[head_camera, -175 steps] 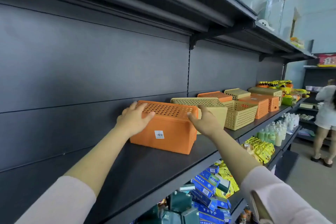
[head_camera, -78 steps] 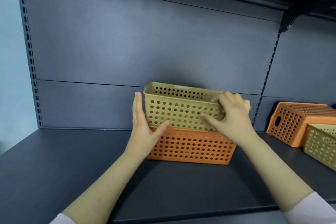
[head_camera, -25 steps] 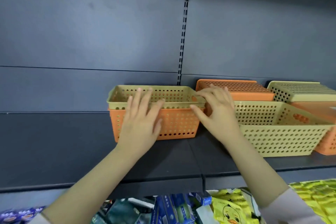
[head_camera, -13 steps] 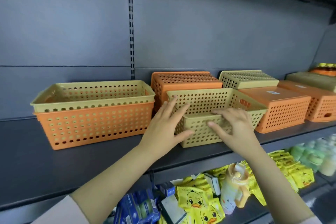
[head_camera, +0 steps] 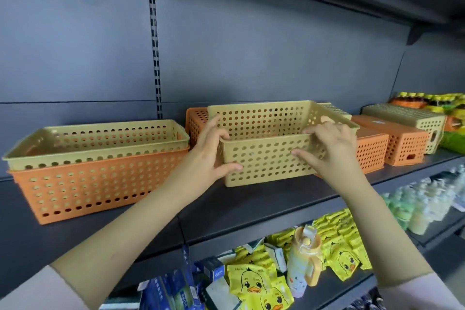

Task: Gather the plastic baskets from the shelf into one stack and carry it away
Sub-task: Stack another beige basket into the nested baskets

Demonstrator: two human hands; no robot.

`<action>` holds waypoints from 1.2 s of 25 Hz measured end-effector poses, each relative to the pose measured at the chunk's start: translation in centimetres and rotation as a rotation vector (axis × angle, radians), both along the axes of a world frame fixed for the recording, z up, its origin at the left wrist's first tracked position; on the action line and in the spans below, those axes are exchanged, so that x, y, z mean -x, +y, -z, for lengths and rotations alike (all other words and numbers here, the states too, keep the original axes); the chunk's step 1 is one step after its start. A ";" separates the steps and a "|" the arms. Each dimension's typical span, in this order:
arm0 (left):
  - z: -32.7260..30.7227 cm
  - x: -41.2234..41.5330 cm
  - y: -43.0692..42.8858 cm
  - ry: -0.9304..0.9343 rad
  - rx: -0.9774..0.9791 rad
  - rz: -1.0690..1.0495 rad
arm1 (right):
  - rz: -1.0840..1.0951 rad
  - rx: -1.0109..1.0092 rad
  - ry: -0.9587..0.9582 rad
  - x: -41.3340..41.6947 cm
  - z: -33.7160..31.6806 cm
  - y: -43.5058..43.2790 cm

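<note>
Head view: both hands grip one yellow basket point(head_camera: 266, 158) at the middle of the dark shelf point(head_camera: 251, 204). The left hand point(head_camera: 210, 156) clasps the basket's left front corner, with the thumb pressed on the front wall and the fingers point(head_camera: 214, 123) reaching over the rim along the left side wall. The right hand point(head_camera: 327, 148) clasps the right end of the front rim, with the fingers hooked over the rim and the thumb lying flat on the perforated front wall. The basket stands upright with its opening upward. Whether its base rests on the shelf or is raised just above it cannot be determined.

To the left, well apart from the held basket, a stack point(head_camera: 95, 168) stands on the shelf: a second yellow basket point(head_camera: 100, 143) nested inside an orange basket point(head_camera: 105, 189), both upright.

Behind the held basket, an orange basket turned upside down point(head_camera: 196, 123) stands against the back panel point(head_camera: 251, 58). To the right, more inverted baskets point(head_camera: 402, 143) in orange and yellow stand in a row toward the far end of the shelf.

On the lower shelf point(head_camera: 334, 282), yellow duck-print packets point(head_camera: 254, 284), an orange drinking bottle point(head_camera: 302, 259) and blue boxes point(head_camera: 171, 292) lie below the hands. Pale bottles point(head_camera: 422, 209) stand further right.
</note>
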State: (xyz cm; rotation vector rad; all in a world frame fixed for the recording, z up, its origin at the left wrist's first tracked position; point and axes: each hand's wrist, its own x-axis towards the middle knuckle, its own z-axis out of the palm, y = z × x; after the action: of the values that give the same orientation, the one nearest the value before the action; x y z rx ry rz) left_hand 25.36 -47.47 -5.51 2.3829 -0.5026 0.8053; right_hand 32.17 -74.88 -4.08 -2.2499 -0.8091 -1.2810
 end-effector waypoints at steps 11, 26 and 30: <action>-7.1 8.3 11.4 -0.312 0.182 -0.097 | -0.117 -0.084 -0.257 2.0 -7.3 14.5; -5.3 13.0 27.0 0.050 -0.002 -0.380 | -0.438 0.128 0.095 3.4 -5.4 29.4; -4.1 12.6 27.8 0.129 -0.064 -0.392 | -0.440 0.112 0.215 3.1 -3.0 30.0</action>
State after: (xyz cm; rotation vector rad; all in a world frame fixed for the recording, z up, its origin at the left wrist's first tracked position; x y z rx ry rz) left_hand 12.71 -19.65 -1.45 2.6127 -0.0052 0.8004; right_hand 29.03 -44.88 -1.08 -2.0849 -1.2300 -0.7950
